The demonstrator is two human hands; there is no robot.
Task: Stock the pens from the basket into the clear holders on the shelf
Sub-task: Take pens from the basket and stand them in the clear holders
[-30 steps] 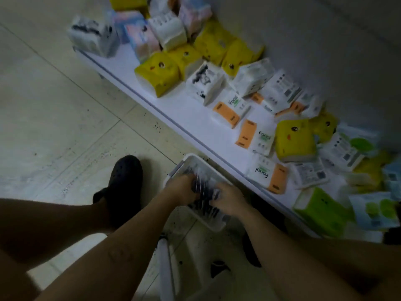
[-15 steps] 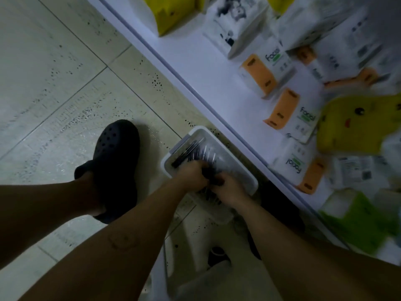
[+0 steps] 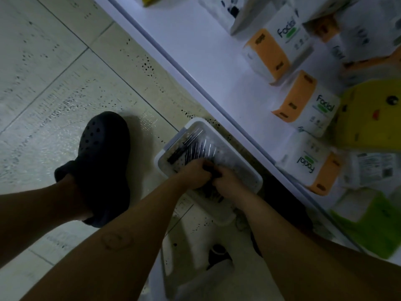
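The pens (image 3: pixel 192 146) lie in the white basket (image 3: pixel 171 144), fanned just beyond my left fingers, mostly blurred streaks. My left hand (image 3: pixel 194 173) curls round a dark bundle of them. My right hand (image 3: pixel 227 183) butts against it knuckle to knuckle, but its fingers are tucked under, so I cannot tell whether they grip. Past my right hand runs the shelf (image 3: pixel 195 51) edge, its tissue packs (image 3: pixel 308 109) cut off and smeared.
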